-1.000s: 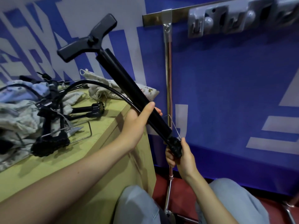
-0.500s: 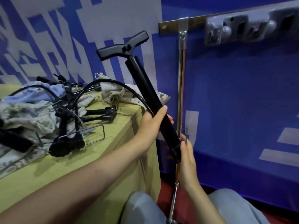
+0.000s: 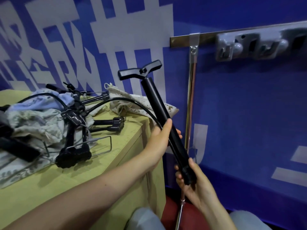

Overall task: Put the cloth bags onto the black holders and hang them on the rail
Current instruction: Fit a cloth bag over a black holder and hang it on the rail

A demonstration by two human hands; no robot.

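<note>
held item: long black tube-shaped holder with a T-handle top (image 3: pixel 156 105), tilted, handle up and left, base down and right, off the tabletop edge.
left hand (image 3: pixel 159 140): fingers wrapped round mid-tube, thumb on top; gripping it.
right hand (image 3: pixel 194 185): fingers curled round the base end; gripping it.
hose: thin black hose (image 3: pixel 126 102) arcs from the grip area back over the tabletop toward the pile. Snag risk: lifting the holder could drag the pile's stuff along.
bags: none on the held holder yet. Beige printed cloth bag (image 3: pixel 132 105) lies at the far corner of the yellow-green tabletop (image 3: pixel 116 156), just behind the tube; crumpled pale floral cloth bags (image 3: pixel 33 120) sit left, tangled with more black holders (image 3: pixel 73 140).
rail: metal wall rail (image 3: pixel 207 37) up right, well apart from the hands. Chrome pole (image 3: pixel 191 100) hangs from it, just beside the tube; a swing up may clip it.
risk: pulling a bag from the tangle one-handed could tip holders off the edge.
</note>
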